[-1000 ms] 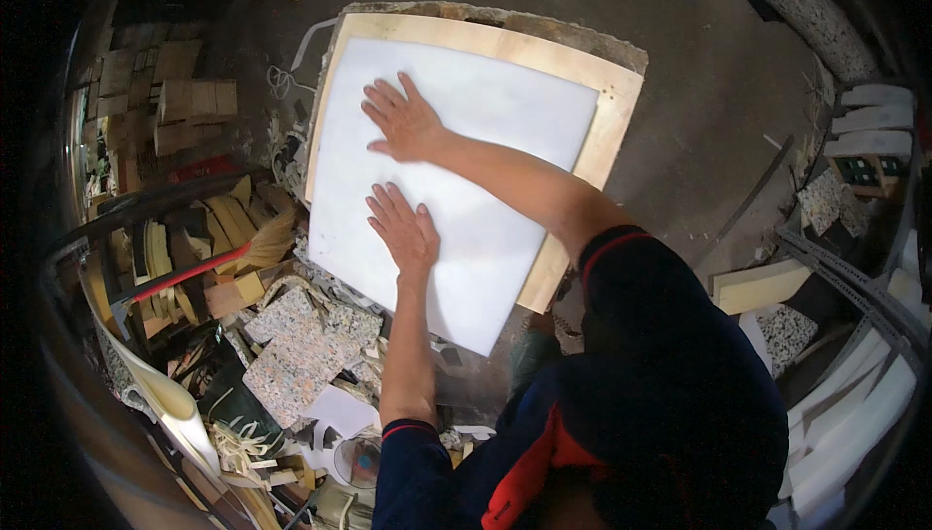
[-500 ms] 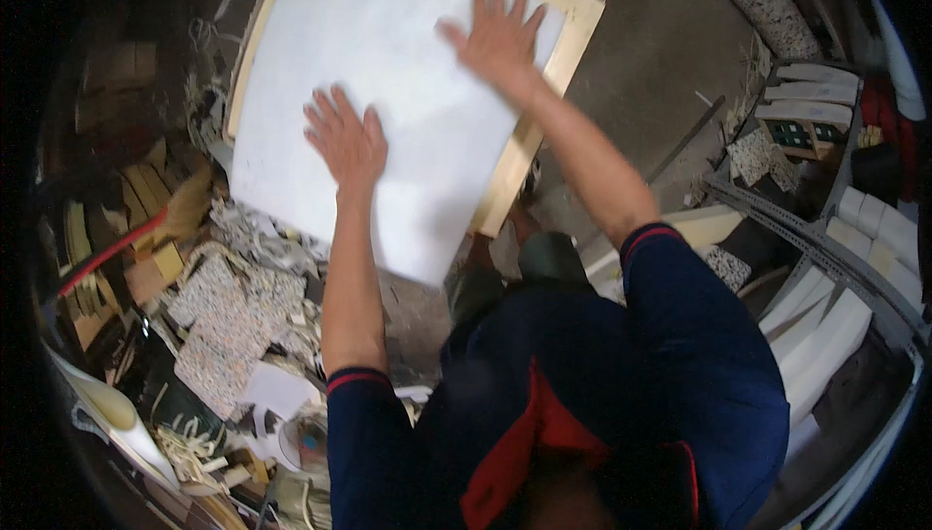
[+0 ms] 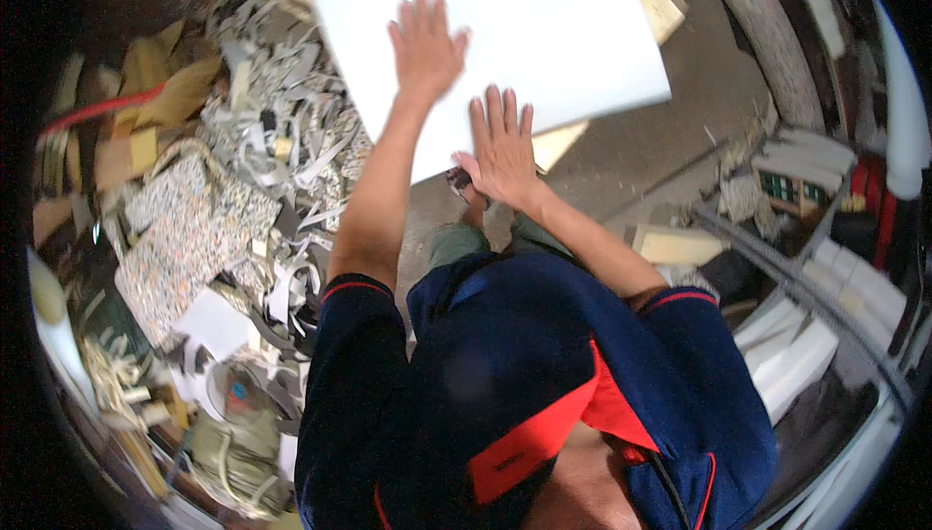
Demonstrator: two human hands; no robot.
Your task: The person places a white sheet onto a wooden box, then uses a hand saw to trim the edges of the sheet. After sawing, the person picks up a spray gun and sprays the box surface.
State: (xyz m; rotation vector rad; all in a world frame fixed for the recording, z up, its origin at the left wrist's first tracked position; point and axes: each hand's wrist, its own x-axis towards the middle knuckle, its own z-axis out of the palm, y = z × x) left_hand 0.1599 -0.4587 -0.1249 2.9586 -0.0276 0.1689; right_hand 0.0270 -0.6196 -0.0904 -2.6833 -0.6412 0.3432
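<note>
Scraps point(image 3: 170, 278) are littering the floor point(image 3: 631, 161) beside our white sheet point(image 3: 553, 35)!
We're resting left hand point(image 3: 427, 56) upon it, right hand point(image 3: 505, 156) across its near edge, both spread.

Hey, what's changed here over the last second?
The white sheet has turned on the light wooden board, whose corners now poke out askew. The right hand has drawn back to the sheet's near edge; the left hand now lies farther forward. Both hands stay open on the sheet.

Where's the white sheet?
In the head view, the white sheet lies top centre over the pale board, under the left hand, with the right hand at its near edge.
</note>
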